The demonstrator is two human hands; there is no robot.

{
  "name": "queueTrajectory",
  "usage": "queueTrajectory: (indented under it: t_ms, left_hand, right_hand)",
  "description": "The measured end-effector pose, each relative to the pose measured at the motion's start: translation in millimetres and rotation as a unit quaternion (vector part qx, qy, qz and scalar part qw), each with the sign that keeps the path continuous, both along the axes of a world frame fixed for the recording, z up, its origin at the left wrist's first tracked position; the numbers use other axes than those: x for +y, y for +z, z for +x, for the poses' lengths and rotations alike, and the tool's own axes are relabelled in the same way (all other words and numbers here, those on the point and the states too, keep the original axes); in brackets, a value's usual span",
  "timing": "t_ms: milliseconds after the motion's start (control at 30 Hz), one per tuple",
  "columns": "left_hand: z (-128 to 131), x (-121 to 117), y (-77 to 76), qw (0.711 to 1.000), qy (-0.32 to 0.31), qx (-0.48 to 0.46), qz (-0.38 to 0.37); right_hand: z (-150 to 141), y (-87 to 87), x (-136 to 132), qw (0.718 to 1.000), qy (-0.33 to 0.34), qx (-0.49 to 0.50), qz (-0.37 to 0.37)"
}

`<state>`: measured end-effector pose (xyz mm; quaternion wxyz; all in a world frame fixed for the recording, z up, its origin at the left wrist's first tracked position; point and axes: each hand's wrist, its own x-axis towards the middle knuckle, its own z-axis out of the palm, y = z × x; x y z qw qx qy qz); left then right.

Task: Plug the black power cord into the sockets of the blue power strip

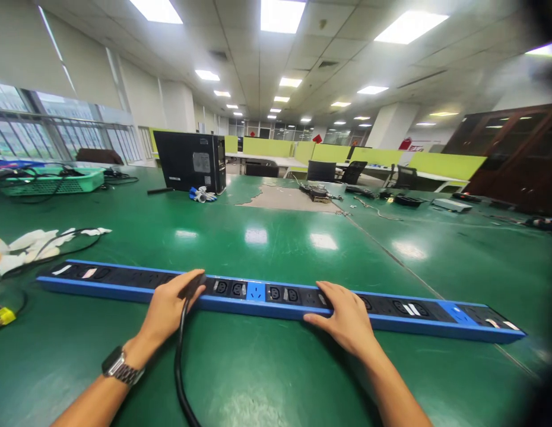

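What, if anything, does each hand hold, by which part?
The left hand holds the cable by its upper end; the right hand holds the strip across its width, right of the middle.

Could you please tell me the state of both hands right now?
Left hand: closed on the end of a black cable.
Right hand: holding the power strip across its width.

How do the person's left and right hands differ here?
The left hand holds the end of a black cable; the right hand spans the blue-edged power strip. The left hand has a watch at its wrist; the right hand has none. Both hands are ungloved.
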<state>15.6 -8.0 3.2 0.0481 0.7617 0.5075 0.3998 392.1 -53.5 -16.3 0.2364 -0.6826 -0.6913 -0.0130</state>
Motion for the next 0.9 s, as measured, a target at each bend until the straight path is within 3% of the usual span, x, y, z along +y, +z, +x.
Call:
queueTrajectory:
  t_ms: [200,367,467,600,667,767,833,900]
  left_hand:
    - [25.0,-9.7,11.6,0.992,0.068,-0.087,0.065]
    - [82.4,-9.5,14.0,0.997,-0.072,-0.021,-0.019]
    - [106.5,-8.2,7.5,0.996,-0.066,0.022,-0.053]
    - [111.6,-6.6,2.1,0.995,-0.077,0.054,-0.039]
    - [108.9,-6.2,1.5,0.996,-0.087,0.028,-0.021]
    - [112.4,-8.5,5.1,0.995,-0.056,-0.083,0.018]
    - [126.1,-12.8,9.6,0.99,-0.061,-0.121,0.035]
    - [149.3,-18.0,13.3,0.989,-0.11,-0.092,0.021]
  right_hand:
    - [-0.8,1.6,0.2,1.0,-0.006,-0.008,-0.01]
    - [-1.0,2.3,-0.3,1.0,-0.006,-0.009,-0.008]
    - [-0.5,1.3,-0.2,1.0,-0.004,-0.009,-0.005]
    - [-0.5,1.0,0.2,1.0,-0.005,-0.011,-0.003]
    - [-1.0,1.7,0.2,1.0,-0.008,-0.009,-0.008]
    - [-1.8,2.5,0.2,1.0,-0.007,-0.005,-0.013]
    - [-2.0,2.5,0.3,1.0,-0.005,-0.004,-0.01]
    - [-2.2,2.2,0.4,1.0,-0.005,-0.002,-0.004]
